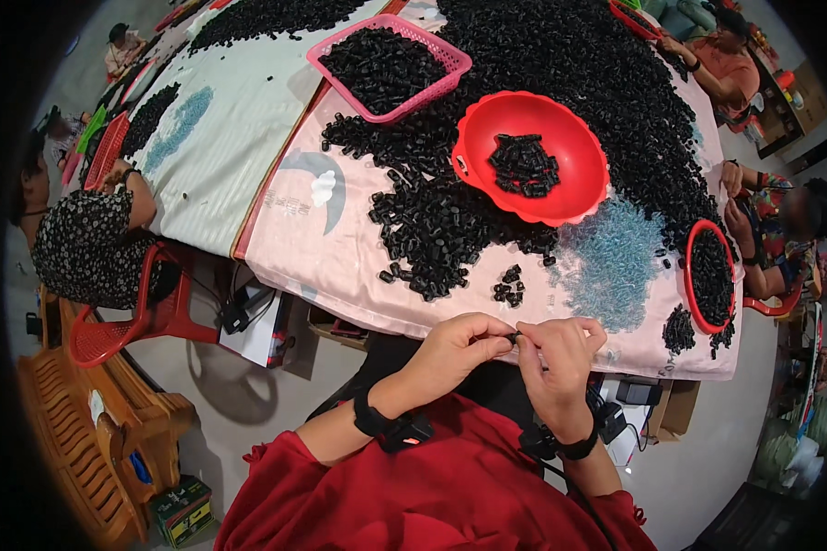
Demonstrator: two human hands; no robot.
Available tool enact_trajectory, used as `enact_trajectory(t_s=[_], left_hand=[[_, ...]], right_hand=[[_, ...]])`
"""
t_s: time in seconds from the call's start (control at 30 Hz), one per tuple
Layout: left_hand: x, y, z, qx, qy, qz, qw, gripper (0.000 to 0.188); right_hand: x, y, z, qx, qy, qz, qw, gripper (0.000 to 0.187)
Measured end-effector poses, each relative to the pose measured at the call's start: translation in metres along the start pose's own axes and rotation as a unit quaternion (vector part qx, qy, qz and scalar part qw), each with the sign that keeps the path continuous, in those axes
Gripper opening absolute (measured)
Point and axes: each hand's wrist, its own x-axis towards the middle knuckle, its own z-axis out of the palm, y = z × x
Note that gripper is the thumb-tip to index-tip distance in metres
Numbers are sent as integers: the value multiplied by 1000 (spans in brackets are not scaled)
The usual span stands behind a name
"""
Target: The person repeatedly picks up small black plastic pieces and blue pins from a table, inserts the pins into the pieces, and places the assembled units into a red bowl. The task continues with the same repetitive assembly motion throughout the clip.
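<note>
Just off the table's near edge, my left hand [459, 356] pinches a small black part [513, 338] between thumb and forefinger. My right hand [559, 360] meets it there, its thumb and fingertips closed at the same part; anything else in its grip is too small to make out. A few loose black parts [508, 288] lie just beyond my hands. Farther off spreads a heap of short black cylinders [427, 230]. To the right of it is a patch of small clear bluish pieces [616, 262]. A red scalloped bowl [547, 115] holds longer black pieces.
A pink basket [459, 66] full of black parts stands at the far left of the pink-covered table [289, 248]. A round red basket [692, 275] is near its right edge. Other people sit around the tables. A red chair [119, 331] and a wooden bench [83, 413] stand left.
</note>
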Motion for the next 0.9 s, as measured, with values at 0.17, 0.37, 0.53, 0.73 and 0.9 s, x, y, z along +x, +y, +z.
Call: enact_trajectory(t_s=[0.17, 0.37, 0.53, 0.73, 0.9], left_hand=[[-2, -1, 5, 20, 22, 18, 999, 23], [-4, 11, 6, -12, 7, -42, 999, 24], [-2, 10, 5, -112, -5, -81, 990, 25], [0, 7, 7, -127, -10, -108, 986, 25], [1, 5, 9, -130, -9, -112, 985, 21]], right_hand=[[1, -3, -4, 85, -51, 117, 988, 24], [-1, -2, -10, -9, -80, 30, 996, 25], [4, -19, -18, -86, -103, 2, 991, 36], [-2, -15, -14, -131, -108, -20, 985, 42], [-6, -15, -11, -150, -99, -42, 983, 40]])
